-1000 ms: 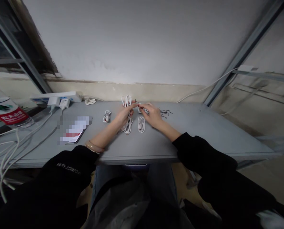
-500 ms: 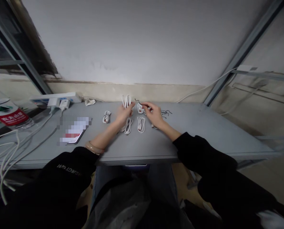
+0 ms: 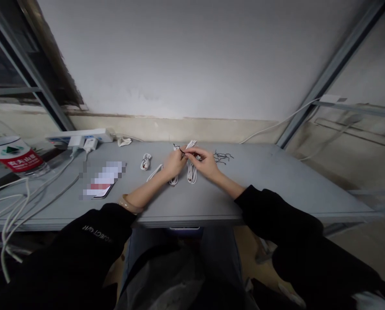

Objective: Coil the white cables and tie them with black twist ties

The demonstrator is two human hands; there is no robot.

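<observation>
My left hand [image 3: 175,163] is closed around a bundled white cable [image 3: 191,144]; one end shows above the fingers and a loop sticks out at the lower left. A black twist tie [image 3: 178,148] runs over the bundle at my fingertips. My right hand [image 3: 205,162] pinches the tie, its fingertips touching my left hand. Beneath the hands lie coiled white cables, one [image 3: 191,173] by my right fingers and another [image 3: 173,181] partly hidden by my left hand. A further cable coil [image 3: 145,162] sits apart to the left.
Several loose black twist ties [image 3: 224,156] lie right of my hands on the grey table [image 3: 276,185]. To the left are a phone [image 3: 107,178], a power strip [image 3: 100,135] with plugs, trailing white cords [image 3: 26,193] and a red-labelled bottle [image 3: 20,159]. A wall stands behind.
My hands have come together, the right moving left to meet the left. The held cable has turned from upright to slanting, and the black tie now lies against it.
</observation>
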